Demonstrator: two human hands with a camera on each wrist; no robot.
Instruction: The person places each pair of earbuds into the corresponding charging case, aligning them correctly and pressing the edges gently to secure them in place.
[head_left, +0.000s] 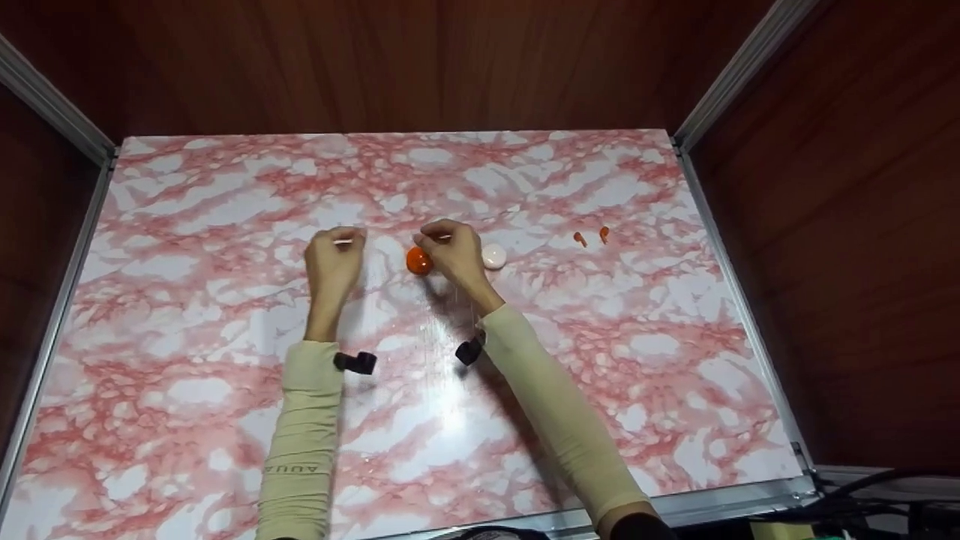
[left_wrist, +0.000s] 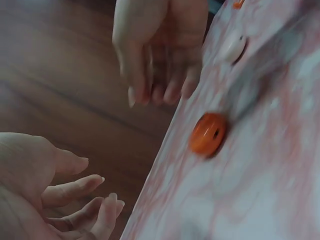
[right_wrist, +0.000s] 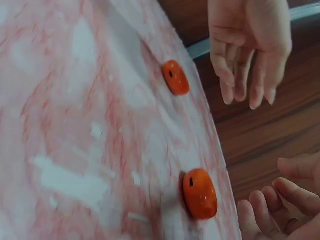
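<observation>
My left hand hovers over the marbled table with loosely bent fingers and nothing held. To its right, my right hand also hangs relaxed, its fingertips overlapping a glossy orange earbud case in the head view. Both wrist views show the hands apart from the cases, palms turned inward. In the left wrist view the orange case sits between the two hands. Two orange cases appear in the right wrist view, a farther one towards the left hand and a nearer one beside the right fingers.
A round white case lies just right of the right hand. Farther right are two orange earbuds, lying separately. Brown wood-grain panels and metal rails enclose the table. Dark cables run at the lower right corner.
</observation>
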